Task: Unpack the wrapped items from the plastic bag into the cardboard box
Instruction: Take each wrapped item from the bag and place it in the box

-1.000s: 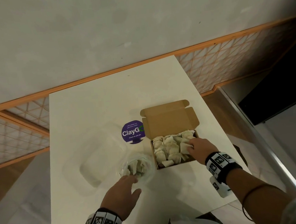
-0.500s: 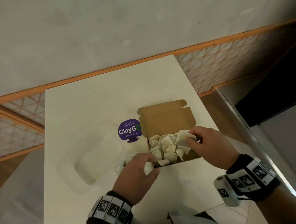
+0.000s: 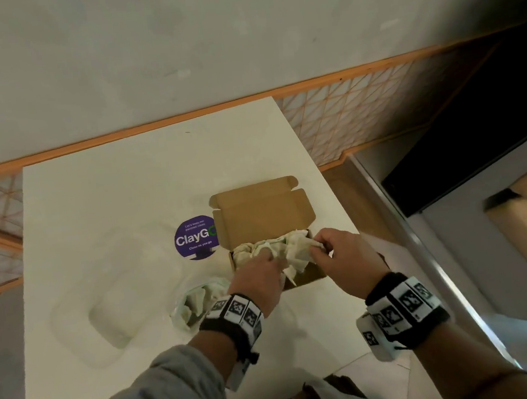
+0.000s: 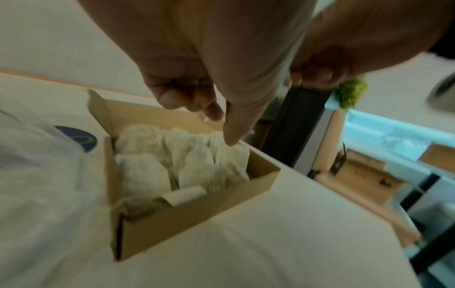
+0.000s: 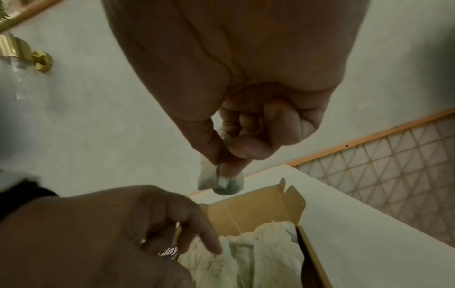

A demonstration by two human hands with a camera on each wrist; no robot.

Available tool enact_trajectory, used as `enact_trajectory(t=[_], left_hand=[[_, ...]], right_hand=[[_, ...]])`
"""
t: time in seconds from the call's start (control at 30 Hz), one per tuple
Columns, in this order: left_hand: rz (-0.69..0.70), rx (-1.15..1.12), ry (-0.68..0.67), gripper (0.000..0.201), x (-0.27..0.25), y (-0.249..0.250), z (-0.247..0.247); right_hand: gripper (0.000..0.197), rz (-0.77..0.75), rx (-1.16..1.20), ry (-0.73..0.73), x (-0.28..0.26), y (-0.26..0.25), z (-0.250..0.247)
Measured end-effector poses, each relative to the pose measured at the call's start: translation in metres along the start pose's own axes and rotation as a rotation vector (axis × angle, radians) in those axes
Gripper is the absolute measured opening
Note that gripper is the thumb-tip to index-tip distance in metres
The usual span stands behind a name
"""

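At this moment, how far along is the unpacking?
Mostly done: the cardboard box already holds many wrapped items. In hand: the right hand pinches one wrapped item above the box, while the left hand reaches over it; whether that hand holds anything is unclear. Left: several wrapped items remain in the plastic bag.

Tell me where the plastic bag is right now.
In the head view the plastic bag lies on the white table, left of the cardboard box, just beyond the left hand's wrist.
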State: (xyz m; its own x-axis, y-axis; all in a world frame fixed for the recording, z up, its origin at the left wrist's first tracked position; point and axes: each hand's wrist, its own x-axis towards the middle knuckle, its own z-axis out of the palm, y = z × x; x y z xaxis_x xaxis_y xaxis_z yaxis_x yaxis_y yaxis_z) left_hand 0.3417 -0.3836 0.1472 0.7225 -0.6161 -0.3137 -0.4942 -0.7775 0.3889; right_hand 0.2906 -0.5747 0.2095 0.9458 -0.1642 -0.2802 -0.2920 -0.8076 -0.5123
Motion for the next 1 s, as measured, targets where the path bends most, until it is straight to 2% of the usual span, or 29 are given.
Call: enact_trajectory(t=[0.2, 0.27, 0.33, 0.4, 0.5, 0.63, 0.73, 0.8, 0.9, 0.97, 1.0], left_hand=[[0.086, 0.269, -0.062, 0.039, 0.035, 0.015, 0.034], [0.064, 0.284, -0.077, 0.031, 0.041, 0.014, 0.039], [0.013, 0.203, -0.067, 0.024, 0.042, 0.008, 0.039], [-0.041, 0.017, -0.035, 0.021, 0.037, 0.001, 0.032], [-0.181, -0.398, 0.035, 0.011, 0.022, -0.007, 0.015], [-0.363, -0.719, 0.134, 0.010, 0.007, -0.016, 0.007], [-0.512, -1.142, 0.127, 0.010, -0.001, -0.012, 0.003], [-0.564, -1.359, 0.102, 0.016, -0.006, -0.008, 0.004], [-0.621, -1.559, 0.105, 0.020, -0.012, -0.005, 0.009], [-0.655, -1.668, 0.107, 0.017, -0.014, -0.003, 0.010], [-0.658, -1.713, 0.101, 0.012, -0.015, -0.002, 0.010]], right_hand=[[0.018, -0.004, 0.002, 0.008, 0.000, 0.012, 0.008], [0.018, 0.006, 0.011, -0.007, 0.002, 0.019, 0.008], [0.018, 0.022, 0.008, -0.026, 0.005, 0.026, 0.009], [0.017, 0.039, -0.002, -0.047, 0.010, 0.032, 0.013], [0.015, 0.070, -0.030, -0.142, 0.022, 0.035, 0.026], [0.028, 0.081, -0.054, -0.306, 0.042, 0.035, 0.051], [0.014, 0.120, -0.102, -0.377, 0.054, 0.035, 0.064], [0.025, 0.142, -0.177, -0.360, 0.055, 0.034, 0.066], [0.031, 0.101, -0.168, -0.223, 0.049, 0.029, 0.058], [0.030, 0.062, 0.077, -0.145, 0.041, 0.022, 0.052], [0.028, 0.072, 0.251, -0.152, 0.037, 0.017, 0.050]])
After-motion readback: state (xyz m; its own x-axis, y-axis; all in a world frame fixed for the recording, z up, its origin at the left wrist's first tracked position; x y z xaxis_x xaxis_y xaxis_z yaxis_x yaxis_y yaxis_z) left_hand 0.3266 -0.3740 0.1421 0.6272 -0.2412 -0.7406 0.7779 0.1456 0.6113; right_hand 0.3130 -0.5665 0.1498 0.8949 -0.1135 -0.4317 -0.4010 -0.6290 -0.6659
